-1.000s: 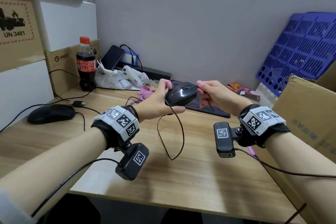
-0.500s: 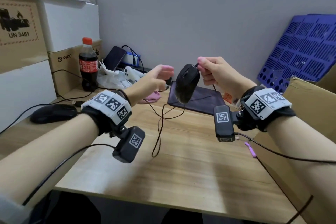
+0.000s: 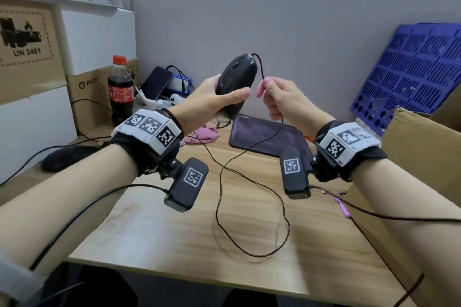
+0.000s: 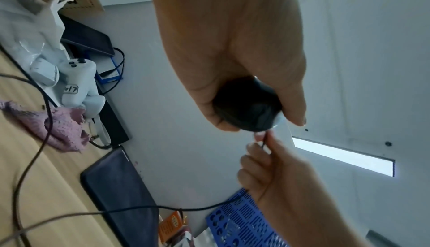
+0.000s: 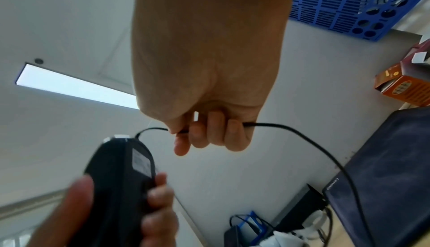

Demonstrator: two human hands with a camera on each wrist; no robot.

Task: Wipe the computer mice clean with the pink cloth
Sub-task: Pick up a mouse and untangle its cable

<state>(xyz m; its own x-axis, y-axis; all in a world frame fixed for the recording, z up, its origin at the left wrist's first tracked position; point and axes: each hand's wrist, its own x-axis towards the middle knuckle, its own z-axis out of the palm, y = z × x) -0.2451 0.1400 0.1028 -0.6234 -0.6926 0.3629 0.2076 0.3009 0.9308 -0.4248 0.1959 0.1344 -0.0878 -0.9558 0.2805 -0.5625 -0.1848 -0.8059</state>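
While your left hand (image 3: 212, 99) wraps thumb and fingers round the rear half of the black wired mouse (image 3: 237, 77), the mouse stands nearly upright in the air above the desk's (image 3: 174, 244) far edge, its long axis tilted, nose and cord end uppermost. Its shell is smooth, matte plastic, oval, with a label on the flat underside. Your right hand (image 3: 282, 102), raised to the same height with fingers curled, pinches the thin cord (image 3: 259, 67) just beside the nose; the slack loops down over the wood-grain top. The fuzzy pink cloth (image 3: 204, 134) lies crumpled near the far edge, beside a dark rectangular mouse pad (image 3: 264, 137). A second black mouse (image 3: 69, 159) sits by the left edge.
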